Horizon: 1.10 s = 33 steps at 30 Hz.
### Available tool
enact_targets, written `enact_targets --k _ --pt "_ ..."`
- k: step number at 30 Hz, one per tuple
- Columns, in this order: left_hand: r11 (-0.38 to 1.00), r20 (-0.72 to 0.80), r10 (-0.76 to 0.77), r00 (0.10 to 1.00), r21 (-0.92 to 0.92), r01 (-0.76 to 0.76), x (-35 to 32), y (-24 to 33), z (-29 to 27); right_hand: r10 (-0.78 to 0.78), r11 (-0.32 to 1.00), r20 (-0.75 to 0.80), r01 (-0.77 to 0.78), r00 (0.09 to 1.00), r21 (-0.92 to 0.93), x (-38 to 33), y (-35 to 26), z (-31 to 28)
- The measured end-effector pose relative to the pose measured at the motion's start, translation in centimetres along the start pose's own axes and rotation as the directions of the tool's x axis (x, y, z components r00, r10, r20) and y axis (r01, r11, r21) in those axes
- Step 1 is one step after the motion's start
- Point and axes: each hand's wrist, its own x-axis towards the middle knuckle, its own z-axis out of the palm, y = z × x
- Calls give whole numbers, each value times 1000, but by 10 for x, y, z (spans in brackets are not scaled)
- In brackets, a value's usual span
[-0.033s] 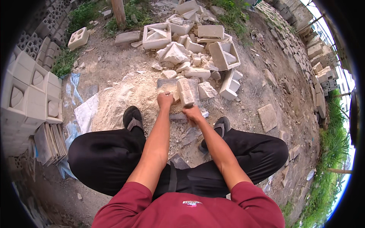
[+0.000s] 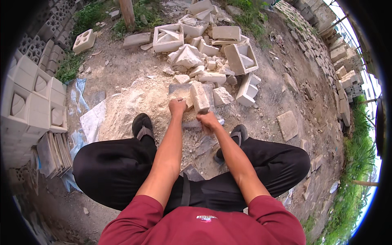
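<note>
My right hand (image 2: pixel 208 121) is closed at the near end of a dusty, block-headed mallet (image 2: pixel 199 98); its handle is mostly hidden in the fist. The mallet's head is over the right part of a flat grey slab (image 2: pixel 208 94). Just left of it, my left hand (image 2: pixel 177 106) is closed low over the slab, beside pale crumbs. A small pale piece shows by its fingers, but I cannot tell whether they grip it. Crushed cream-coloured grit (image 2: pixel 134 106) spreads left of the slab.
Beyond the slab rises a heap of broken pale blocks (image 2: pixel 188 57). Moulded blocks (image 2: pixel 38 96) are stacked at the left, above leaning thin boards (image 2: pixel 53 153). My sandalled feet flank the work spot. A flat stone (image 2: pixel 287 126) lies to the right; a wooden post (image 2: pixel 127 15) stands far off.
</note>
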Motion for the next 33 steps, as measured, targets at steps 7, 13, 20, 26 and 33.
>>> enact_targets --k 7,13,20,26,33 --pt "999 27 -46 999 8 45 1 -2 -1 -171 894 -28 167 985 415 0 -58 -17" --pt "998 37 -25 999 58 23 -2 16 8 -190 976 -81 180 978 -120 11 10 0" --pt "1000 14 -20 1000 -7 20 1 -8 -7 -122 944 -12 119 992 309 -6 -56 -4" --pt "999 -21 -33 999 8 33 3 -8 -6 -116 992 -70 112 991 -59 -14 -26 21" --pt "999 10 -43 999 1 43 4 -4 -4 -36 989 -35 41 999 140 6 -29 1"
